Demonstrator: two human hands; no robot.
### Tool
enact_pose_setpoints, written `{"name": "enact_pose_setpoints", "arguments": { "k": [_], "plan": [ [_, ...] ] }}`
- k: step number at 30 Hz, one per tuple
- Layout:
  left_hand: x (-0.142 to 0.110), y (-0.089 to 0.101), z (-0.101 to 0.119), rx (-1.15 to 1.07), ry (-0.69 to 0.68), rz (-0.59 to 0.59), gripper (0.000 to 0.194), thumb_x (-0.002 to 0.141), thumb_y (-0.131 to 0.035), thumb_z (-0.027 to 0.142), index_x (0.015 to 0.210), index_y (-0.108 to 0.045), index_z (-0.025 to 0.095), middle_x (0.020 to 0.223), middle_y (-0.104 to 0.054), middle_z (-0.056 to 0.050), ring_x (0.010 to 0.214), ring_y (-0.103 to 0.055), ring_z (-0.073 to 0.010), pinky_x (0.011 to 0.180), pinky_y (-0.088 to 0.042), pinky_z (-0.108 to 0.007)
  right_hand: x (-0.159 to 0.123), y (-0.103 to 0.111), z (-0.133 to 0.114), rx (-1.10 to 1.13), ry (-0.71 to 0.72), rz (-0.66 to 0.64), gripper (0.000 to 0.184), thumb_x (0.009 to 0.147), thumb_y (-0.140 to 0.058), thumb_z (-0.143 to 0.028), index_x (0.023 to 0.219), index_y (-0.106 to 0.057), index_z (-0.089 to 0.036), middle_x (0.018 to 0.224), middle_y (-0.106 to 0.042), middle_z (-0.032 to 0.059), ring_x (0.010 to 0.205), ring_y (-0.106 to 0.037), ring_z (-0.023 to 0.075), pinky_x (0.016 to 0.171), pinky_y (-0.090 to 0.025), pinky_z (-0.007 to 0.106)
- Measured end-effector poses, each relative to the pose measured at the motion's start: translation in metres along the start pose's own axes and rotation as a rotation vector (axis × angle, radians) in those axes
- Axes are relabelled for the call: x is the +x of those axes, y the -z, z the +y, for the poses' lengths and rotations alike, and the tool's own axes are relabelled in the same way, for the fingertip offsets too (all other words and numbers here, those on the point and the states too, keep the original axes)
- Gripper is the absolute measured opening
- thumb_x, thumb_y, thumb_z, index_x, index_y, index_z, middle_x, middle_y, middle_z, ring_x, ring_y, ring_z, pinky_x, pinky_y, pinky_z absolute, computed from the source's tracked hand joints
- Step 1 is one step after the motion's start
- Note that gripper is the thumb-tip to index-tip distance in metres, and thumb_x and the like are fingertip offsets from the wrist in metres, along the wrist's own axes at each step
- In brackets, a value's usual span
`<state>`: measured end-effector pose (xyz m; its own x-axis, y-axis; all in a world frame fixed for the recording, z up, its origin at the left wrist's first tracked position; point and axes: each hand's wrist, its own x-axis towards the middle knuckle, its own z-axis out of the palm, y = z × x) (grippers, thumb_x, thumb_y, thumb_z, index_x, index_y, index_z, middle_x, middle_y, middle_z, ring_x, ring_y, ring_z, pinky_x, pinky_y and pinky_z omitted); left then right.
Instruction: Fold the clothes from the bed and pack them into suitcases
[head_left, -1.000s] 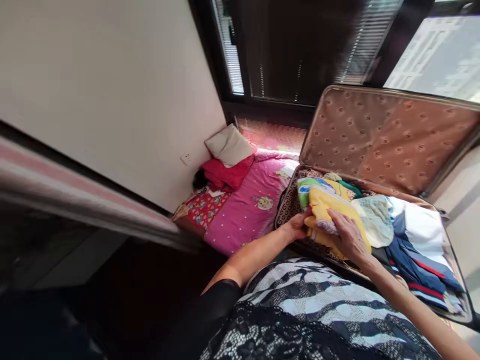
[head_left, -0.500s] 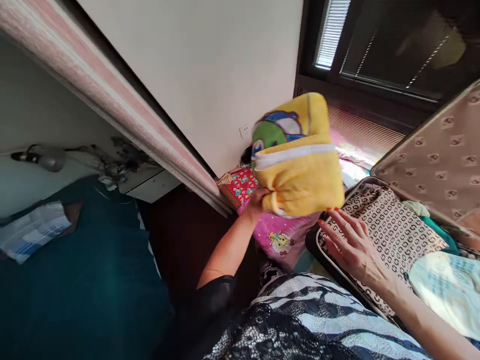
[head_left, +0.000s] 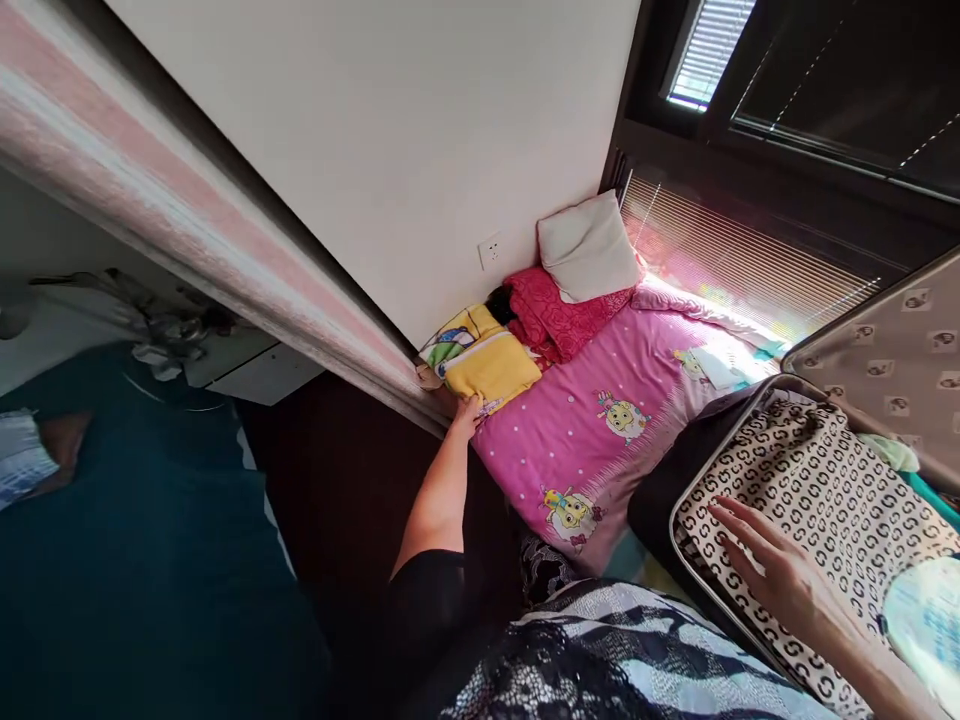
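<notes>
The folded yellow blanket (head_left: 495,372), with a cartoon print and a pale trim, lies at the near left corner of the bed, against the wall. My left hand (head_left: 470,408) is at its front edge, fingers closed on the cloth; part of them is hidden. Over the open suitcase (head_left: 679,535), my right hand (head_left: 772,560) is held with fingers stretched out and nothing in them. Below it lies a beige cloth (head_left: 832,480) with a dark letter pattern, inside the suitcase.
Pink bedding (head_left: 555,440) with cartoon sheep covers the bed. A white pillow (head_left: 589,245) rests on a red quilt (head_left: 555,315) by the wall. A sliding door edge (head_left: 247,230) runs along the left, with a dark green bed (head_left: 150,540) beyond it.
The yellow blanket has gone from the air in front of me down onto the bed corner, carried left by my left hand. My right hand still hovers open by the suitcase.
</notes>
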<state>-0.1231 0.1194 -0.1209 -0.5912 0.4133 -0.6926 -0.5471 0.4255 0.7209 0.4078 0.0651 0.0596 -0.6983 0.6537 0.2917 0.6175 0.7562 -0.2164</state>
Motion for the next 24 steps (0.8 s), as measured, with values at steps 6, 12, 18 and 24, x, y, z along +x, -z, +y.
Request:
{"name": "enact_pose_setpoints", "arguments": {
  "k": [6, 12, 18, 24],
  "plan": [
    [-0.059, -0.018, -0.002, 0.366, -0.140, 0.286, 0.061, 0.096, -0.061, 0.030, 0.149, -0.040, 0.008, 0.163, -0.030, -0.032, 0.158, -0.029, -0.0427, 0.121, -0.036, -0.055, -0.044, 0.016, 0.004, -0.019, -0.209, -0.023, 0.041, 0.107, -0.050, -0.029, 0.142, -0.071, -0.028, 0.132, -0.074, 0.0109, 0.105, -0.079, 0.0243, 0.085, -0.069, 0.035],
    [-0.182, -0.108, -0.039, 0.662, -0.645, -0.095, 0.035, 0.095, -0.057, 0.023, 0.129, -0.058, 0.015, 0.148, -0.053, -0.024, 0.148, -0.046, -0.0364, 0.123, -0.038, -0.050, -0.100, 0.046, -0.011, -0.015, -0.389, 0.038, 0.035, 0.109, -0.049, -0.027, 0.132, -0.074, -0.021, 0.131, -0.074, 0.0133, 0.110, -0.077, 0.0234, 0.091, -0.067, 0.037],
    [-0.388, -0.192, -0.051, 0.436, -0.893, -1.276, 0.048, 0.101, -0.057, 0.061, 0.124, -0.069, 0.021, 0.130, -0.068, -0.016, 0.124, -0.066, -0.0292, 0.107, -0.054, -0.042, -0.134, 0.124, -0.041, 0.164, -0.593, 0.434, 0.033, 0.108, -0.056, -0.035, 0.132, -0.073, -0.020, 0.122, -0.076, 0.0124, 0.109, -0.077, 0.0216, 0.089, -0.067, 0.033],
    [-0.565, -0.171, -0.025, 0.131, -1.202, -1.964, 0.079, 0.099, -0.025, 0.086, 0.151, -0.056, 0.035, 0.152, -0.059, -0.009, 0.148, -0.052, -0.0307, 0.116, -0.054, -0.048, -0.152, 0.223, -0.143, -0.035, -0.662, 0.738, 0.062, 0.108, -0.043, -0.058, 0.163, -0.050, -0.030, 0.148, -0.064, 0.0127, 0.137, -0.062, 0.0345, 0.109, -0.059, 0.056]
  ]
}}
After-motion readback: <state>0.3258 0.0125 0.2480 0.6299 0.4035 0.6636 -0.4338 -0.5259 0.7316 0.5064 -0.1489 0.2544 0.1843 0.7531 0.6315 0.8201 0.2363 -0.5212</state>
